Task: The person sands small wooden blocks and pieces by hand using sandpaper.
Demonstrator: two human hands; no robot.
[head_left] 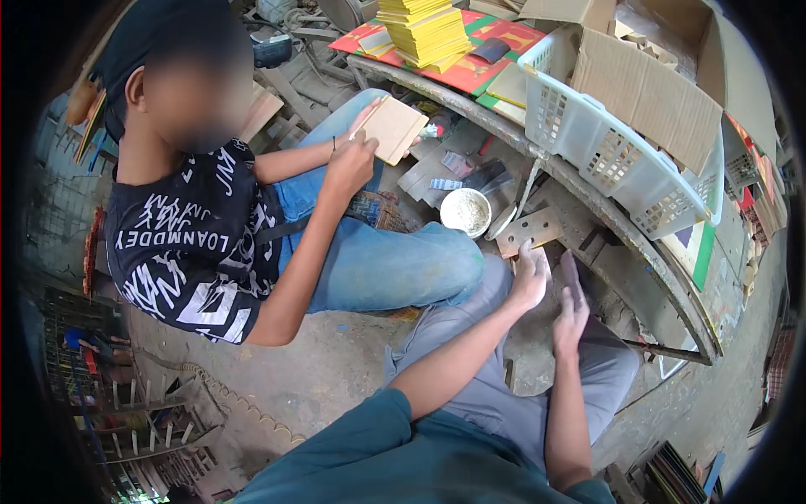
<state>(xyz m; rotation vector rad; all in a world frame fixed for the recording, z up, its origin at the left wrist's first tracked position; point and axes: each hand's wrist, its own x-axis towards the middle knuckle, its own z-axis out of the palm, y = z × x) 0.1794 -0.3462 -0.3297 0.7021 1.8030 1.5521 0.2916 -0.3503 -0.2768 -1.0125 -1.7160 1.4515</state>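
My left hand (531,277) is raised over my lap, its fingers pointing away from me and whitish with dust. My right hand (573,309) faces it across a small gap, fingers stretched out and nothing held. A pale patch shows at the left palm; whether it is dust or a thin piece is hard to make out. Just beyond the left fingertips lies a wooden board with round holes (531,232). A white tub (465,213) with pale paste or powder inside stands nearby.
On my left sits a person holding a wooden panel (391,129) in both hands. A metal-edged table (478,107) curves ahead, carrying a stack of yellow pieces (424,34), a white plastic basket (600,143) and a cardboard box (646,84). A coiled hose (243,407) lies on the floor.
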